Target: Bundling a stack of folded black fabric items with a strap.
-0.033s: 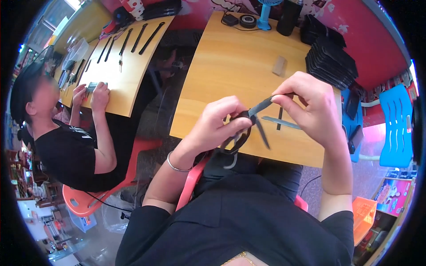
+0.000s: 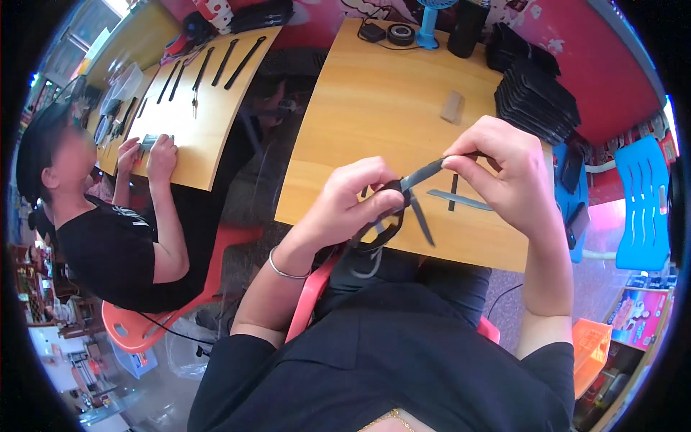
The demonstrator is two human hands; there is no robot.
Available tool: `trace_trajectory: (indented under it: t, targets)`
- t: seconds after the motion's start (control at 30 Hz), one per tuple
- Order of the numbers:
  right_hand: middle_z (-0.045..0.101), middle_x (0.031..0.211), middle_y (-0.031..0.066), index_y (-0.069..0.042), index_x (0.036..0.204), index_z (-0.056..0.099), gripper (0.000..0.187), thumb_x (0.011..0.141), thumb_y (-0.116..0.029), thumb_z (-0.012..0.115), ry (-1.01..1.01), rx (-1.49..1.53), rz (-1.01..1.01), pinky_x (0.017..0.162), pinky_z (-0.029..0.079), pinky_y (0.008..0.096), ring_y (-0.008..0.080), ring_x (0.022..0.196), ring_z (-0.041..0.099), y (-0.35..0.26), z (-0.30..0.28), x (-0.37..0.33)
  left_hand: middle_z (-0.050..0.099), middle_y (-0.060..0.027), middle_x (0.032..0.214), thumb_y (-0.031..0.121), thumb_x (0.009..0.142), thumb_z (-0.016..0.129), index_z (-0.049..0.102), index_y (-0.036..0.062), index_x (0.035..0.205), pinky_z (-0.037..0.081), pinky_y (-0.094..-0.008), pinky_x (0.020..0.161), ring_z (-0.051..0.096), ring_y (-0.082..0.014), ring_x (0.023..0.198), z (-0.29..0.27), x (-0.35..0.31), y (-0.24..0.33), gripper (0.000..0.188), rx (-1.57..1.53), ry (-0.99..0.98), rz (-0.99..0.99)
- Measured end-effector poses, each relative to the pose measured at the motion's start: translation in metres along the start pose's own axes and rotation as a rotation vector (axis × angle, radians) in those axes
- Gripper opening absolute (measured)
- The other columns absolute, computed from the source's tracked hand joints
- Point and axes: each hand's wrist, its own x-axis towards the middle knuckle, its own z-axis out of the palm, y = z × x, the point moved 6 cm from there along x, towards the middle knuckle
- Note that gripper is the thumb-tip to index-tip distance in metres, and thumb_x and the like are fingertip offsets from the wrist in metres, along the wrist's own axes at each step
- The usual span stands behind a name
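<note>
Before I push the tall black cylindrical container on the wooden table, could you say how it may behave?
The tall black cylindrical container may tip, being taller than wide. Once down, its round body would probably roll.

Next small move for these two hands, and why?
Probably a slight outward pull with the right hand while the left hand steadies the black loop: the dark strip runs between both hands, its far end pinched in the right, so gentle tension might show whether it slides.
</note>
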Motion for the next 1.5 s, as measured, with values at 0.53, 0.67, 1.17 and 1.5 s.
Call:
trace_trajectory:
  t: [0.53, 0.67, 1.17, 1.5]
  targets:
    - [0.053, 0.073, -0.0008, -0.004, 0.084, 0.060, 0.006, 0.087, -0.010, 0.059, 0.357, -0.110, 0.461, 0.064, 0.038, 0.0205, 0.0065, 0.070, 0.048, 0.148, -0.104, -0.090, 0.056, -0.0076, 0.069, 0.020, 0.095, 0.048, 0.049, 0.0041, 0.087, 0.039, -0.0167, 0.048, 0.054, -0.0108, 0.058, -0.104, -0.056, -0.012, 0.018, -0.428, 0.468, -0.160]
    - [0.060, 0.085, 0.0056, -0.008, 0.088, 0.063, 0.006, 0.083, -0.011, 0.062, 0.541, -0.749, 0.123, 0.070, 0.045, 0.0311, 0.0198, 0.079, 0.057, 0.116, -0.117, -0.096, 0.054, -0.0072, 0.071, 0.022, 0.095, 0.048, 0.047, 0.0044, 0.084, 0.045, -0.0224, 0.056, 0.055, -0.0134, 0.063, -0.098, -0.054, -0.005, 0.021, -0.385, 0.443, -0.191]
    - [0.060, 0.101, 0.0084, -0.010, 0.102, 0.064, 0.036, 0.070, -0.023, 0.074, 0.227, -0.212, 0.130, 0.084, 0.043, 0.0374, 0.0262, 0.096, 0.054, 0.117, 0.054, -0.076, 0.049, -0.0054, 0.074, 0.020, 0.096, 0.046, 0.048, 0.0046, 0.083, 0.040, -0.0206, 0.046, 0.052, -0.0150, 0.068, -0.072, -0.036, -0.002, 0.020, -0.676, 0.332, -0.259]
    - [0.061, 0.106, 0.0088, -0.008, 0.102, 0.066, 0.032, 0.070, -0.009, 0.072, 0.136, 0.262, -0.230, 0.079, 0.047, 0.0329, 0.0232, 0.093, 0.057, -0.007, 0.075, -0.004, 0.047, -0.0062, 0.075, 0.019, 0.096, 0.045, 0.047, 0.0045, 0.082, 0.036, -0.0180, 0.043, 0.050, -0.0137, 0.067, -0.039, -0.026, -0.001, 0.020, -0.858, 0.200, -0.356]
